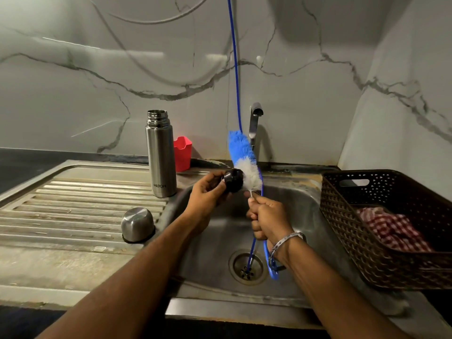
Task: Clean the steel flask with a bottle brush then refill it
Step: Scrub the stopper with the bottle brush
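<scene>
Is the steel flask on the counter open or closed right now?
Open. The flask stands upright with its threaded neck bare; its steel cup sits upside down on the drainboard.

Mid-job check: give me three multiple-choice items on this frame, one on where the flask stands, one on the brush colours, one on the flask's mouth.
1. Where does the steel flask stand?
A. in the sink basin
B. on the drainboard
C. in the basket

2. What colours are the bottle brush bristles?
A. blue and white
B. red and white
C. all green

3. What is the flask's mouth?
A. capped
B. plugged by the brush
C. uncapped

Answers: 1 B, it stands upright left of the basin; 2 A, blue tip above white base; 3 C, bare threads show, and the left hand holds the black stopper.
</scene>
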